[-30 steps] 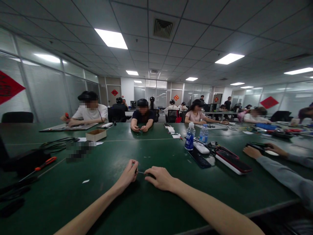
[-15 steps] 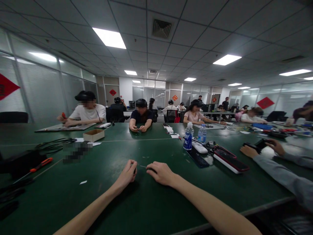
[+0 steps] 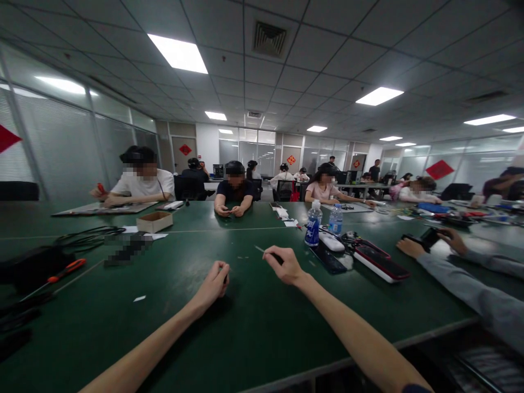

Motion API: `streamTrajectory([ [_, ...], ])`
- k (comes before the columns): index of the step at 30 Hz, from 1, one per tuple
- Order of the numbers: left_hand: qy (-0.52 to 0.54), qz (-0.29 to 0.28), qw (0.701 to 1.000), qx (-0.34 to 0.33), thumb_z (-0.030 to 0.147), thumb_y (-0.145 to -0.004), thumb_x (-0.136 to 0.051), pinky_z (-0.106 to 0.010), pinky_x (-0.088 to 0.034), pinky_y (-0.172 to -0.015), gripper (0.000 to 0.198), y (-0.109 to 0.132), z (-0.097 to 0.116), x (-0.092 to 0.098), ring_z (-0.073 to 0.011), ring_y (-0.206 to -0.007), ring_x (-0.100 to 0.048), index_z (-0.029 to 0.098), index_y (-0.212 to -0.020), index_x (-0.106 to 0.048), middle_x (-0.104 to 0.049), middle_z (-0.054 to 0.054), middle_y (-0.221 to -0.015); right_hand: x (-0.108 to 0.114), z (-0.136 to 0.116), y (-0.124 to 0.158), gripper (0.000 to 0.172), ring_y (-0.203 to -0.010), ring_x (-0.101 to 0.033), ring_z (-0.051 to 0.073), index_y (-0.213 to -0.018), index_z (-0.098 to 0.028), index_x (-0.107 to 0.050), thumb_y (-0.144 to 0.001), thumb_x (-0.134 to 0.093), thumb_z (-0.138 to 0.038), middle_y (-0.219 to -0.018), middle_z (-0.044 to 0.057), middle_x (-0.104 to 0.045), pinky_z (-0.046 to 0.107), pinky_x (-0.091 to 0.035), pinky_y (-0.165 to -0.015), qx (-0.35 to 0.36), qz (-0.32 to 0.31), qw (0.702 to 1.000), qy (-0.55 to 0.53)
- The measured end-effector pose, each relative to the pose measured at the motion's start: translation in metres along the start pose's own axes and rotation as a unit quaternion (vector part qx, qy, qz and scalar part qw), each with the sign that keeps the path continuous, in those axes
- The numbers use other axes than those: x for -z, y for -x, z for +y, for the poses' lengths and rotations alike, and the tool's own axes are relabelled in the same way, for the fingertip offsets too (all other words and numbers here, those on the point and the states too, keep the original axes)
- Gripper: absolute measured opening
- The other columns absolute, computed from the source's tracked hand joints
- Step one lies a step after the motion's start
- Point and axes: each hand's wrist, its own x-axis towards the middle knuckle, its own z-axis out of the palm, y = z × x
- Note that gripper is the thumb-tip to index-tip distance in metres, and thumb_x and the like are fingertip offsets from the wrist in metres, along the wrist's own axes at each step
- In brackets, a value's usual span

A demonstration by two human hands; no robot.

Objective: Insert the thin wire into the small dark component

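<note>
My left hand (image 3: 215, 283) is closed just above the green table (image 3: 245, 338), its fingers curled together. A small dark bit shows at its fingertips, too small and hidden to name. To the right and a little farther off, my right hand (image 3: 285, 266) pinches a thin pale stick-like piece (image 3: 259, 249) between thumb and fingers. The piece's free end points up and to the left. The two hands are apart, with bare table between them.
A white paper scrap (image 3: 140, 298) and an orange-handled screwdriver (image 3: 67, 270) lie left. A cardboard box (image 3: 154, 222) stands beyond. Right are a blue-labelled bottle (image 3: 311, 228), a water bottle (image 3: 335, 220), a dark phone (image 3: 328, 258) and a co-worker's hands (image 3: 411, 247). Another person sits opposite.
My right hand has moved away from the left, up and to the right, carrying the thin piece. The left hand stays closed in nearly the same place. The view has shifted slightly.
</note>
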Motion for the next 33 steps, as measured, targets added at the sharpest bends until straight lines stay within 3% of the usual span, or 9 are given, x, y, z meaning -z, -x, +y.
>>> streamTrajectory([
  [3,-0.002,0.0,1.0,-0.003,0.055,-0.081,-0.038,-0.016,-0.023,-0.038,0.033,0.001,0.002,0.0,-0.0061,-0.04,-0.03,0.023,-0.086,-0.035,-0.039,0.008,-0.057,-0.005,-0.004,0.002,0.03,-0.059,-0.051,0.011,-0.09,-0.016,-0.059,-0.093,-0.035,-0.033,-0.072,0.002,-0.059,0.022,-0.039,-0.059,-0.005,-0.005,1.0,0.001],
  [6,-0.011,0.017,1.0,-0.008,0.056,-0.08,-0.039,-0.016,-0.024,-0.037,0.034,0.001,0.0,-0.002,-0.0063,-0.039,-0.031,0.022,-0.086,-0.036,-0.04,0.007,-0.057,-0.019,-0.007,0.007,0.023,-0.066,-0.056,0.012,-0.09,-0.017,-0.062,-0.089,-0.044,-0.032,-0.078,0.002,-0.063,0.022,-0.041,-0.065,0.048,-0.133,0.99,0.021],
  [8,-0.01,0.02,1.0,-0.004,0.057,-0.08,-0.039,-0.015,-0.023,-0.037,0.035,0.0,-0.002,-0.002,-0.0064,-0.039,-0.032,0.022,-0.086,-0.036,-0.039,0.007,-0.056,-0.031,-0.008,0.01,0.022,-0.07,-0.058,0.013,-0.093,-0.018,-0.063,-0.088,-0.046,-0.031,-0.081,0.002,-0.065,0.023,-0.041,-0.068,0.049,-0.174,0.982,0.048],
  [17,0.016,-0.013,1.0,0.012,0.056,-0.08,-0.04,-0.014,-0.02,-0.037,0.034,-0.003,-0.01,-0.002,-0.005,-0.039,-0.029,0.023,-0.086,-0.036,-0.037,0.008,-0.056,-0.059,-0.009,0.02,0.024,-0.074,-0.06,0.014,-0.099,-0.02,-0.062,-0.09,-0.044,-0.032,-0.085,0.003,-0.066,0.023,-0.042,-0.07,0.025,-0.185,0.979,0.08],
  [25,0.018,-0.013,1.0,0.017,0.056,-0.08,-0.039,-0.013,-0.019,-0.037,0.034,-0.002,-0.008,-0.002,-0.0042,-0.038,-0.027,0.023,-0.085,-0.036,-0.034,0.009,-0.055,-0.062,-0.009,0.022,0.024,-0.074,-0.06,0.014,-0.1,-0.02,-0.063,-0.09,-0.043,-0.032,-0.086,0.003,-0.066,0.024,-0.042,-0.07,0.026,-0.186,0.979,0.08],
  [33,0.013,-0.039,0.999,0.017,0.055,-0.082,-0.037,-0.014,-0.017,-0.036,0.032,-0.003,-0.014,-0.008,-0.0043,-0.038,-0.025,0.024,-0.087,-0.033,-0.037,0.009,-0.056,-0.067,-0.004,0.021,0.028,-0.082,-0.059,0.016,-0.106,-0.022,-0.06,-0.091,-0.043,-0.037,-0.092,0.005,-0.064,0.026,-0.043,-0.072,0.022,-0.146,0.982,0.114],
])
